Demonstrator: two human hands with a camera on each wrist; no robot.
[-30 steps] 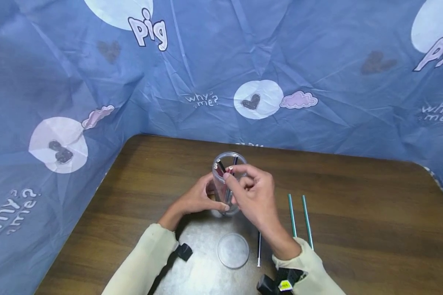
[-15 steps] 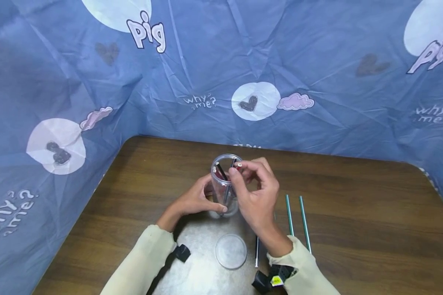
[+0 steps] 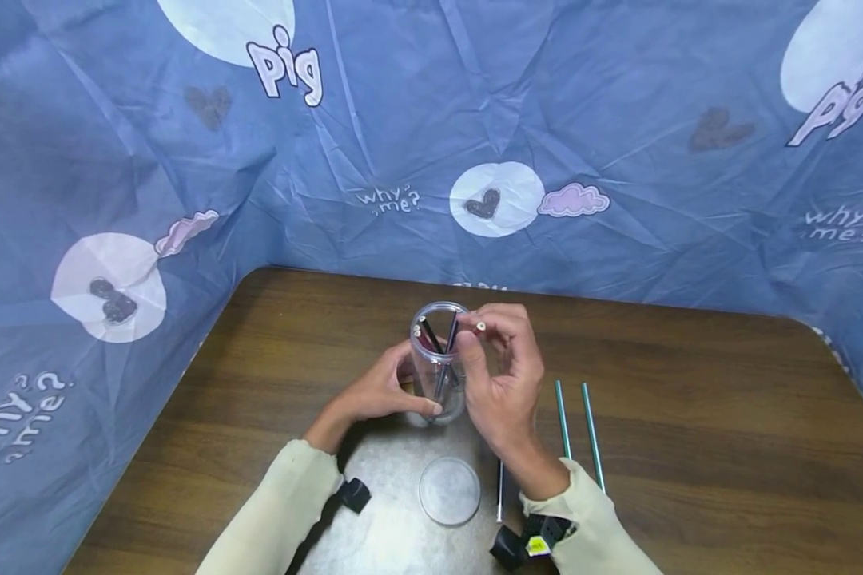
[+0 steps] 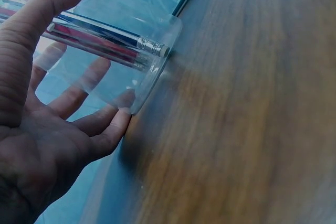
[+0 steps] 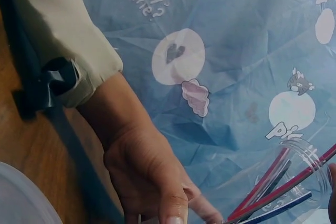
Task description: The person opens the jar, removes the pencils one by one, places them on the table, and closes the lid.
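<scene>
A clear plastic jar (image 3: pixel 431 375) without its lid stands on the table, with several pencils (image 3: pixel 431 334) leaning inside. In the left wrist view, some of these pencils rest with their eraser ends toward the jar's bottom. My left hand (image 3: pixel 381 387) holds the jar low down, thumb in front and fingers behind. At the rim, my right hand (image 3: pixel 507 367) pinches a red pencil (image 3: pixel 480 328), whose pale end sticks out past the fingers. The right wrist view shows this red pencil (image 5: pixel 289 190) slanting out through the jar's mouth; only a bit of the right hand appears there.
The round clear lid (image 3: pixel 449 491) lies in front of the jar. A dark pencil (image 3: pixel 500 491) lies right of it, partly behind my right wrist. Two teal pencils (image 3: pixel 562 419) lie further right. A blue printed cloth (image 3: pixel 403 120) hangs behind the wooden table (image 3: pixel 690 415).
The red pencil's upper end has moved right, from inside the jar's rim to beyond it, with my right hand. My left hand keeps its hold on the jar.
</scene>
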